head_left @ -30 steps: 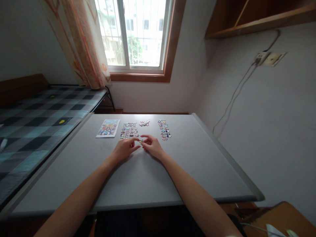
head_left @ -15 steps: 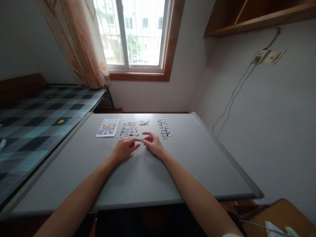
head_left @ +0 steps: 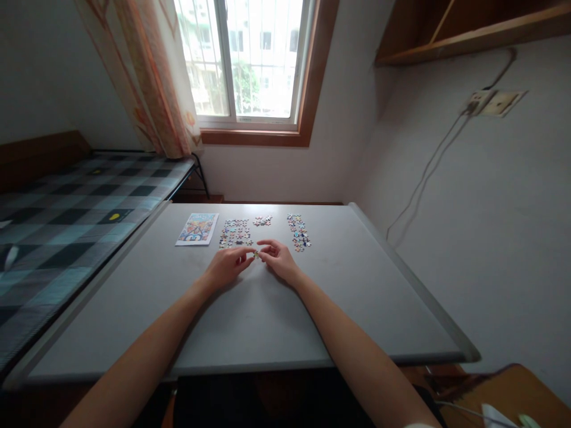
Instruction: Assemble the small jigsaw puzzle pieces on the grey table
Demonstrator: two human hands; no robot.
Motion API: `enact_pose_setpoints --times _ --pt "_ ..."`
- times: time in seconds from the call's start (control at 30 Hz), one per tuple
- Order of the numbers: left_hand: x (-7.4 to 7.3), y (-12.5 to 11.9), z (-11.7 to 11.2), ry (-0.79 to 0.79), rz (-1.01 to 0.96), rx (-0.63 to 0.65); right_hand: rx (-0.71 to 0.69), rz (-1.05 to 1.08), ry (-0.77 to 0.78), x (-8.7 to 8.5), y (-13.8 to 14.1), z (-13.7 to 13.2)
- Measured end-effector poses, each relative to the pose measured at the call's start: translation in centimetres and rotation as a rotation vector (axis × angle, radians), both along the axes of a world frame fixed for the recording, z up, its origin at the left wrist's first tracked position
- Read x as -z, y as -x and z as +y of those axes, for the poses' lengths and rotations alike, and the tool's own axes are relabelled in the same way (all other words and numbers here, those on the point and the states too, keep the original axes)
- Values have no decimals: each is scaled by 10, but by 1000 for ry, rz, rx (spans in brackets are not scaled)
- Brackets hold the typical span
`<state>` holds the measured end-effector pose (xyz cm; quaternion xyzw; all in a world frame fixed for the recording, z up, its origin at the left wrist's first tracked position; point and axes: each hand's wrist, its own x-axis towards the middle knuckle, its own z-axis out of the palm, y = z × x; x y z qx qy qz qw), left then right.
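Between the fingertips of both hands is a small greenish-yellow jigsaw puzzle piece (head_left: 256, 254), just above or on the grey table. My left hand (head_left: 228, 266) touches it from the left with the index finger and thumb. From the right, my right hand (head_left: 277, 259) pinches it between thumb and fingers, with one finger stretched out above. Rows of loose puzzle pieces (head_left: 236, 230) lie beyond my left hand. A small heap of pieces (head_left: 263, 220) is further back, and another column of pieces (head_left: 297, 229) lies beyond my right hand.
A printed picture sheet (head_left: 197, 229) lies on the table (head_left: 357, 303) at the left. Beside the table's left edge stands a bed with a checked cover (head_left: 89, 202). The right wall carries a socket with a hanging cable (head_left: 422, 175). A wooden stool (head_left: 521, 392) is at lower right.
The whole view has shifted slightly to the right in the picture. My fingers have adjusted a little around the same puzzle piece; the other pieces lie as before.
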<state>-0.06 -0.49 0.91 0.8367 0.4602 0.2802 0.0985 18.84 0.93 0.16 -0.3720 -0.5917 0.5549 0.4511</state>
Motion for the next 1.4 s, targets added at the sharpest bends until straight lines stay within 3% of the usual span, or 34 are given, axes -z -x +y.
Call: enact_pose_setpoints --times 0.47,1.2,1.4 --pt "-5 1 0 -31 -4 -79 90 -130 -16 4 1 4" --pt "2 4 5 -76 6 -44 86 -162 -63 3 1 3" --pt "2 5 5 -83 11 -60 123 -239 -155 6 1 2"
